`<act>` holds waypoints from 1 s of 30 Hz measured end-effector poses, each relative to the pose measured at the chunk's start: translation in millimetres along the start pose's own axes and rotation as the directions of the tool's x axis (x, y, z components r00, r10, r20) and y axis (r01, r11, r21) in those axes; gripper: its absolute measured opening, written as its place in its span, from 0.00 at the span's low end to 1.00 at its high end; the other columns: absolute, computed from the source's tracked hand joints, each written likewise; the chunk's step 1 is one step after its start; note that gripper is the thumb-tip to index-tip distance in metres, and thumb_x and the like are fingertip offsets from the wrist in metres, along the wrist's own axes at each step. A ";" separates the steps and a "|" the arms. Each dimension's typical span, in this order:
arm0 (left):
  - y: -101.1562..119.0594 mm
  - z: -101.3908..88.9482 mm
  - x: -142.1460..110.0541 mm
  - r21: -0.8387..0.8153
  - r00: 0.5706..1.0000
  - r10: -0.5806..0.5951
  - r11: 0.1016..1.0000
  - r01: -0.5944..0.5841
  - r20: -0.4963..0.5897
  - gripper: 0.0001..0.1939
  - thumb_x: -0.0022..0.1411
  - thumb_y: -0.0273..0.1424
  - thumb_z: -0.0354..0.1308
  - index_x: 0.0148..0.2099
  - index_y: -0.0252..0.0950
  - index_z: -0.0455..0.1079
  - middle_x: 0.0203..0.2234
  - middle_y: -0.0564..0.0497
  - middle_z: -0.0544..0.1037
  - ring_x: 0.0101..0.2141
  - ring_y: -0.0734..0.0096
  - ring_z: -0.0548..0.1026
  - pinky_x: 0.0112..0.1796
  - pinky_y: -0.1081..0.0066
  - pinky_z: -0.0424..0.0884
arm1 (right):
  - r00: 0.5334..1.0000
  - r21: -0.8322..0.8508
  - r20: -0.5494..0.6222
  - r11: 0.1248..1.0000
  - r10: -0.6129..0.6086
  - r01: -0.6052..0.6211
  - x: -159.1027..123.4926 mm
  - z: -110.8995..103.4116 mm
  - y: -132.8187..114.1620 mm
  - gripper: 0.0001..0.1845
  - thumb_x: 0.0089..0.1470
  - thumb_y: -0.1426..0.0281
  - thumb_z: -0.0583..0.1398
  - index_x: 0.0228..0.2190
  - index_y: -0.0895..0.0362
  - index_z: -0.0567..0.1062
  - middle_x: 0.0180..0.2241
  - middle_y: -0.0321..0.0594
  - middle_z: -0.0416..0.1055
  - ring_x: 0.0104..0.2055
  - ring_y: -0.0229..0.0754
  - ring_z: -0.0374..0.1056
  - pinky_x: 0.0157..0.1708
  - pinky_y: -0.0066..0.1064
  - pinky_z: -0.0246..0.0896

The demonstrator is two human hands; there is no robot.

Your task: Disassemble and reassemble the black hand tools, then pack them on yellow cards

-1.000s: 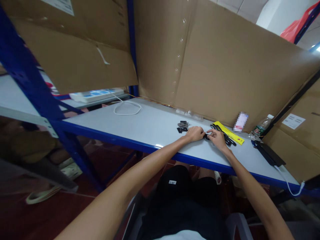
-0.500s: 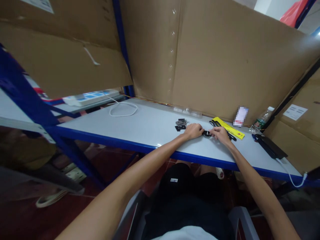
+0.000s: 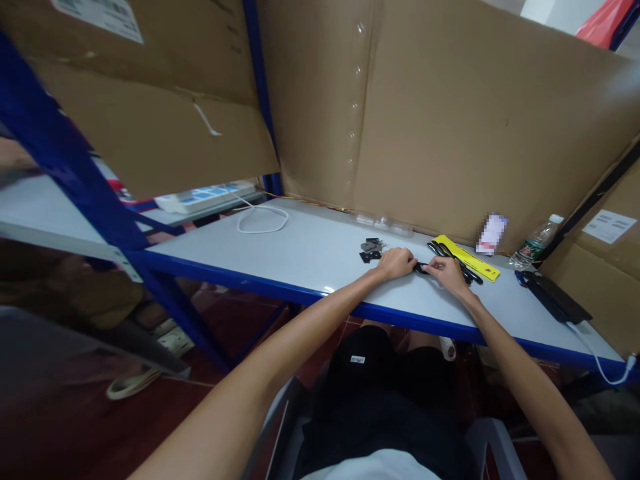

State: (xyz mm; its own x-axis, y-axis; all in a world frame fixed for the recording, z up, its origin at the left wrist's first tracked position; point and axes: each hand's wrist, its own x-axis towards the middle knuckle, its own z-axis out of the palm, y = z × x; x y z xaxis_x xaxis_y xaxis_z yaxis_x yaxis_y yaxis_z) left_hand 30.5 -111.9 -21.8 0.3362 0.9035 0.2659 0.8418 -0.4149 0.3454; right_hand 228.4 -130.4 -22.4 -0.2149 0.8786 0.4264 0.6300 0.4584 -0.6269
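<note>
Right of centre in the frame, the left hand (image 3: 399, 263) and right hand (image 3: 447, 272) grasp a small black part (image 3: 421, 268) at the table (image 3: 300, 247), seemingly mid-manipulation, the next move calling for steady fingertips.

Illumination: moderate, cool-toned. Bright patch at upper right, above the cardboard panel (image 3: 450, 120). White glare spot on the blue front edge of the table (image 3: 327, 291); soft, faint shading beneath the hands. Floor (image 3: 220, 333) dim, detail poor. Wide-angle stretch toward the frame edges; lower-left area blurred. Small black part (image 3: 421, 268) between the fingers too small to resolve. Pixelated block at right.
</note>
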 end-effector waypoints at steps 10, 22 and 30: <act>1.7 -3.9 -2.6 0.012 1.000 0.012 1.000 -0.012 0.005 0.21 0.70 0.40 0.49 0.40 0.39 0.83 0.39 0.41 0.84 0.43 0.56 0.81 0.42 0.66 0.70 | 0.998 0.009 0.017 0.999 -0.052 0.052 -1.6 -4.4 -6.3 0.17 0.50 0.56 0.64 0.32 0.57 0.83 0.20 0.35 0.70 0.23 0.37 0.60 0.27 0.30 0.55; 4.4 -4.8 -2.3 0.013 1.000 0.003 1.000 -0.003 0.012 0.21 0.69 0.41 0.49 0.42 0.38 0.83 0.40 0.39 0.84 0.44 0.54 0.81 0.43 0.65 0.70 | 1.000 0.013 -0.004 1.000 0.004 -0.004 3.4 2.8 -6.6 0.16 0.49 0.56 0.65 0.26 0.56 0.79 0.22 0.36 0.71 0.23 0.37 0.63 0.28 0.29 0.57; 2.3 -2.8 -0.7 -0.026 1.000 -0.006 1.000 0.006 0.005 0.20 0.69 0.40 0.50 0.43 0.39 0.83 0.39 0.41 0.84 0.43 0.56 0.81 0.45 0.65 0.70 | 0.989 0.093 0.084 0.988 0.119 -0.126 13.0 6.3 -4.0 0.13 0.49 0.62 0.62 0.31 0.58 0.79 0.19 0.35 0.71 0.16 0.35 0.59 0.20 0.28 0.53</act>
State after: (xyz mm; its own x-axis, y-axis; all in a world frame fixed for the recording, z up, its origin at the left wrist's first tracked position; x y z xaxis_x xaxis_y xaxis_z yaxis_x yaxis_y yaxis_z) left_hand 31.1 -113.8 -18.6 0.3335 0.9063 0.2595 0.8323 -0.4124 0.3703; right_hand 218.4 -120.0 -18.5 -0.2002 0.9349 0.2930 0.5803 0.3541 -0.7334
